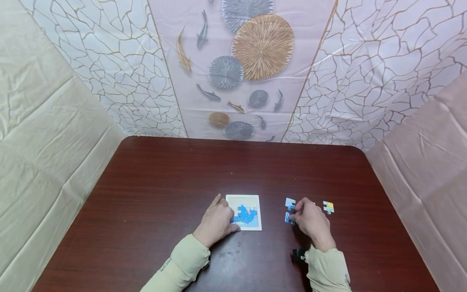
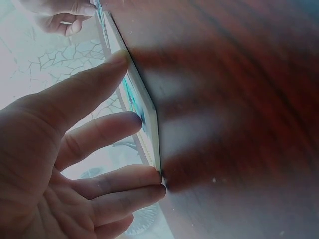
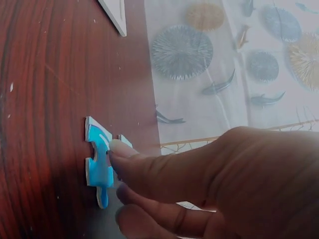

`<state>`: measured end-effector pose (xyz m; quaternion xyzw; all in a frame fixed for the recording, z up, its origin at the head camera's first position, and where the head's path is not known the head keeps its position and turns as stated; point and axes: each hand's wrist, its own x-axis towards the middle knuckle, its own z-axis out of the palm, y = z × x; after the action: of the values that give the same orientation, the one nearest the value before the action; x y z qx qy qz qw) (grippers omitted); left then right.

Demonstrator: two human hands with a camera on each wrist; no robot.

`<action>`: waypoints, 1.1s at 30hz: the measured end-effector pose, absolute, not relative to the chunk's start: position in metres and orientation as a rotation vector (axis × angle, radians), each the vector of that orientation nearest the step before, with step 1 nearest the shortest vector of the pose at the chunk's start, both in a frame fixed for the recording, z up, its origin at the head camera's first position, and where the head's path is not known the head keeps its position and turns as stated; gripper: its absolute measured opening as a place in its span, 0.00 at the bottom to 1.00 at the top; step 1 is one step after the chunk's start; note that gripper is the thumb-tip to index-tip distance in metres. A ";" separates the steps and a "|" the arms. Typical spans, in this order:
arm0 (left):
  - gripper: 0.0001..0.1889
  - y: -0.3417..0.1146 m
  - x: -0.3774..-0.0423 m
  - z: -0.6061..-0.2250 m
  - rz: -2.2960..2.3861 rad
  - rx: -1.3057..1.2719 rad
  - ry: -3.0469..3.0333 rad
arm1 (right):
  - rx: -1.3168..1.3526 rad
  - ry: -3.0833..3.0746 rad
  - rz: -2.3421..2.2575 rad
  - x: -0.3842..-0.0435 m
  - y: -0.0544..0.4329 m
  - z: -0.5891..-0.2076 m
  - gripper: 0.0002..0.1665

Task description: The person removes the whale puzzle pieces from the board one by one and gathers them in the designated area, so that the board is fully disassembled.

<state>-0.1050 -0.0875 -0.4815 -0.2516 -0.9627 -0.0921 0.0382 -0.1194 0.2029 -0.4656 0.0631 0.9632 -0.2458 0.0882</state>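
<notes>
My left hand [image 1: 216,221] rests at the left side of a white-framed jigsaw tray [image 1: 260,211]. In the left wrist view its thumb [image 2: 115,63] touches the tray's edge, the index fingertip lies over the picture, and two fingertips meet the corner. Blue joined pieces [image 1: 248,217] show inside the tray. To the right, my right hand [image 1: 310,219] pinches a blue-and-white puzzle piece [image 3: 101,169], its thumb on the piece and the other fingers curled beside it. Another puzzle piece [image 1: 290,202] lies just behind, partly covered by the fingers.
A yellow-and-blue puzzle piece [image 1: 328,206] lies right of the right hand. The dark wooden table [image 1: 164,182] runs back to a patterned cloth wall [image 1: 226,101], with pale cloth at both sides. A black device [image 1: 299,254] sits at the right wrist.
</notes>
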 end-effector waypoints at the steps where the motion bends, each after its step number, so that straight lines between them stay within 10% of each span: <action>1: 0.21 -0.088 -0.105 -0.482 -0.283 -0.772 -2.951 | 0.190 2.869 -0.727 -0.119 0.202 -0.466 0.12; 33: 0.21 -0.088 -0.106 -0.482 -0.270 -0.774 -2.948 | 0.102 2.905 -0.817 -0.122 0.187 -0.459 0.17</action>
<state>-0.1059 -0.0882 -0.4822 -0.2528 -0.9626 -0.0880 0.0410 -0.1216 0.1872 -0.4592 0.0338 0.9603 -0.2700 0.0609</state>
